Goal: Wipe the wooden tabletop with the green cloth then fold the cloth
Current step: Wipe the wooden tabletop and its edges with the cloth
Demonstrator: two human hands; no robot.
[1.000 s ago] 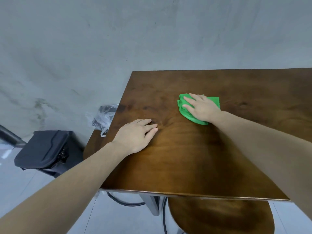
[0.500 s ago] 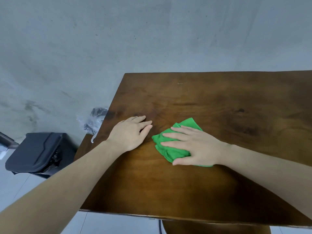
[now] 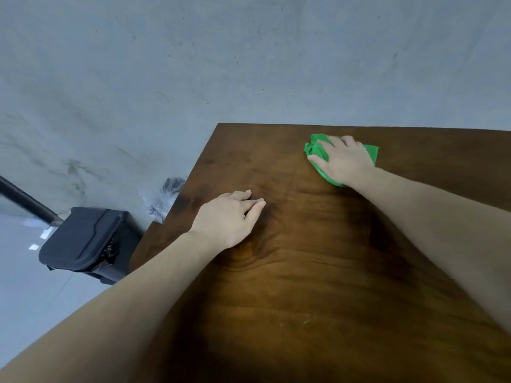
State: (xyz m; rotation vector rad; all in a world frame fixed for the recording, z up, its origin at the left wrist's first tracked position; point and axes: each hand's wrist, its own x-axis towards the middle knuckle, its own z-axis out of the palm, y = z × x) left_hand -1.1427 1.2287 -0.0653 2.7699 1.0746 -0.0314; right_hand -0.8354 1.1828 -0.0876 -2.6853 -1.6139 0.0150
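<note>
Pressing crumpled green cloth (image 3: pixel 318 150) – right hand (image 3: pixel 345 161) – on grained wooden tabletop (image 3: pixel 318 272).

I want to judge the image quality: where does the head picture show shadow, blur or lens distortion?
Head view: dark soft shadows lie on the wooden tabletop beneath both forearms; the green cloth under the right hand looks slightly smeared; the left hand is sharper; wide-angle stretch enlarges the near forearms.
</note>
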